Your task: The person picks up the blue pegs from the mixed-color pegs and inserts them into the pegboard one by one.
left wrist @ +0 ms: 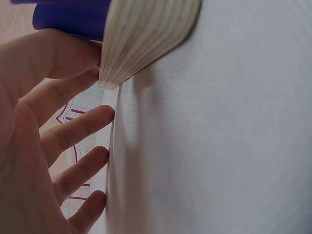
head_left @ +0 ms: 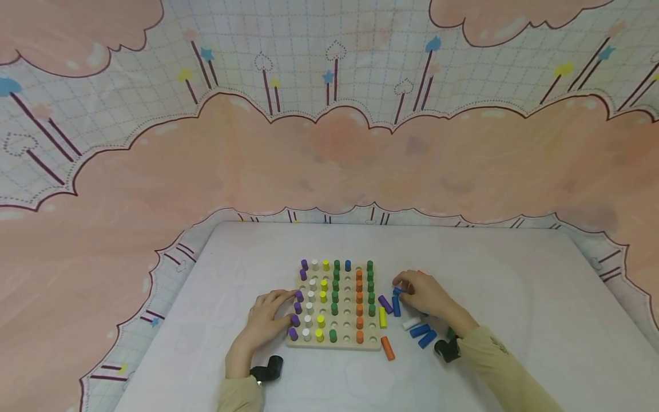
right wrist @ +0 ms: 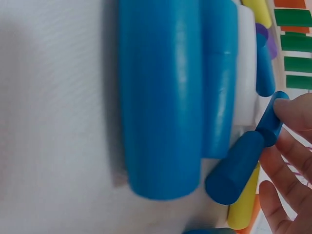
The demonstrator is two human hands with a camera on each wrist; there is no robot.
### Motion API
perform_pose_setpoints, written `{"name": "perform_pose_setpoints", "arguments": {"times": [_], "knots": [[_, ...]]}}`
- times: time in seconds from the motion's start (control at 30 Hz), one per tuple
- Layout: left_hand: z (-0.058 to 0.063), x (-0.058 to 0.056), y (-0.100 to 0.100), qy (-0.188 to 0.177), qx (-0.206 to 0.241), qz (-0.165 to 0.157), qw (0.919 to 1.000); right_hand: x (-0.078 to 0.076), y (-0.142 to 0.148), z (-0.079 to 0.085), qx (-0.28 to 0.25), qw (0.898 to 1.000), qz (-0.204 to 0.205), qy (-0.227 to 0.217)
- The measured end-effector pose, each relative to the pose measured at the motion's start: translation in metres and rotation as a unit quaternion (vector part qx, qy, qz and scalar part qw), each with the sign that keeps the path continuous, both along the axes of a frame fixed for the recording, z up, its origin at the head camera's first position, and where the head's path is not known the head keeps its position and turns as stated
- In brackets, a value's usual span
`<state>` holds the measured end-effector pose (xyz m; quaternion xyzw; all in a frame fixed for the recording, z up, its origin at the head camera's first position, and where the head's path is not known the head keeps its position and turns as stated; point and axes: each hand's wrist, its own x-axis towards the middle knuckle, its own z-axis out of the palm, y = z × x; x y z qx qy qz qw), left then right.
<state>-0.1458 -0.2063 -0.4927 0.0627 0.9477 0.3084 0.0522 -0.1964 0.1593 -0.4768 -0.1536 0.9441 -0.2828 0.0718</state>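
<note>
A wooden peg board [head_left: 334, 344] lies on the table with columns of purple, white, yellow, green and orange pegs, plus one blue peg [head_left: 348, 265] in its far row. My left hand [head_left: 269, 316] touches the board's left edge beside the purple pegs [head_left: 296, 320], its fingers loosely spread. In the left wrist view, the thumb and forefinger meet the board's side by a purple peg [left wrist: 70, 22]. Right of the board, my right hand [head_left: 428, 293] pinches a blue peg [right wrist: 272, 119] between thumb and fingers. That peg's lower end overlaps another blue peg [right wrist: 235, 168] in the right wrist view.
Loose pegs lie between the board and my right arm: a purple one [head_left: 385, 304], a yellow one [head_left: 382, 317], an orange one [head_left: 388, 348], a white one [head_left: 411, 323] and several blue ones [head_left: 420, 331]. A white cloth [head_left: 515, 297] covers the table.
</note>
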Motion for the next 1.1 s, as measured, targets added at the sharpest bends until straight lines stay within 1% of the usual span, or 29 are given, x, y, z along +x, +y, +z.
{"name": "perform_pose_setpoints", "arguments": {"times": [0.2,0.43,0.67,0.83,0.9,1.1], "knots": [[0.001,0.000,0.000,0.002,-0.006,-0.001,1.0000,0.001,-0.004,0.004,-0.013,1.000,-0.001,-0.009],[0.001,0.001,0.000,0.001,-0.006,0.000,1.0000,0.001,-0.013,0.012,-0.025,0.999,-0.018,-0.028],[0.000,0.000,0.000,0.001,-0.008,-0.001,1.0000,0.002,-0.020,0.023,-0.037,0.999,-0.014,-0.022],[0.000,0.000,0.001,0.001,-0.007,-0.002,1.0000,0.000,-0.023,0.028,-0.045,0.999,-0.008,-0.009],[-0.001,-0.001,0.001,0.002,-0.008,-0.003,1.0000,-0.001,-0.025,0.029,-0.049,0.999,-0.001,0.001],[-0.001,-0.001,0.000,0.004,-0.007,-0.002,1.0000,-0.003,-0.031,0.034,-0.076,0.997,0.017,0.013]]}}
